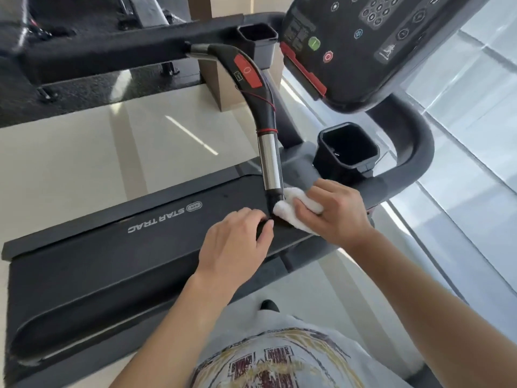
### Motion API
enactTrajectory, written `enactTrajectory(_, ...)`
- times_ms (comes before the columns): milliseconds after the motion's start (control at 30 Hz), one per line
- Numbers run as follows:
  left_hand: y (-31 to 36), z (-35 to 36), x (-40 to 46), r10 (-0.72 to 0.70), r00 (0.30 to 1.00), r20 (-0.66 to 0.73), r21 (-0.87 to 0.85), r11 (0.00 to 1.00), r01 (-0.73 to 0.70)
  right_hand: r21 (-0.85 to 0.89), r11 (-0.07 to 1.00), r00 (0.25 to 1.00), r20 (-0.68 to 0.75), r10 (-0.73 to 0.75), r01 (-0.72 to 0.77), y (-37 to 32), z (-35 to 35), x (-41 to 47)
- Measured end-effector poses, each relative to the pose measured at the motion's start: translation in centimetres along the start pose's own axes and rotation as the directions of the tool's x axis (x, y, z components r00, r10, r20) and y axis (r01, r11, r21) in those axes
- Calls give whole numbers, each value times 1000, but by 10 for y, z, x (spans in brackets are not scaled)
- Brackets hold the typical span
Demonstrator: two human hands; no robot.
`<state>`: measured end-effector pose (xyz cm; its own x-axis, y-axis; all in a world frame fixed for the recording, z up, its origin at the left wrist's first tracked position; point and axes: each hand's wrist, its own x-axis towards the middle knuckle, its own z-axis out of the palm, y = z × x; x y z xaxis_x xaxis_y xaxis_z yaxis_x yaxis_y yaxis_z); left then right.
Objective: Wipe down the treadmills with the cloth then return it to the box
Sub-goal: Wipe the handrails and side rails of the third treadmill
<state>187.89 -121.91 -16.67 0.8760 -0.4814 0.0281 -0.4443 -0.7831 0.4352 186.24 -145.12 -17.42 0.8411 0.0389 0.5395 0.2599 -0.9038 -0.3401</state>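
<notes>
Right hand (333,211) grips the white cloth (293,208), pressing it against the foot of the chrome handlebar (270,161) where it meets the treadmill (84,261). Left hand (237,239) sits just beside it, fingers curled around the dark bar end, touching no cloth. Above, the console (363,46) tilts overhead, a cupholder (347,149) close behind the cloth.

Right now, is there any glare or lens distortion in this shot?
Head view: glare streaks the pale floor and the chrome handlebar; wide-angle bending curves the treadmill deck; the right hand and white cloth stay sharp.
</notes>
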Motion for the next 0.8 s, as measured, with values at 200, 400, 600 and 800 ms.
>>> enactTrajectory(200, 5, 12, 5, -159, 977, -144, 59, 984, 169, 59, 998, 991, 129, -32, 25, 23, -2, 27)
enactTrajectory(400, 7, 17, 4, -211, 950, -232, 114, 964, 242, 131, 970, 961, 164, -223, 203, 16, 37, 81)
enactTrajectory(600, 10, 18, 8, -232, 928, -292, 88, 959, 268, 45, 967, 963, 88, -254, 251, 44, 71, 158)
enactTrajectory(800, 9, 21, 10, -268, 914, -303, 84, 948, 306, 58, 995, 994, 71, -79, 75, 54, 92, 239)
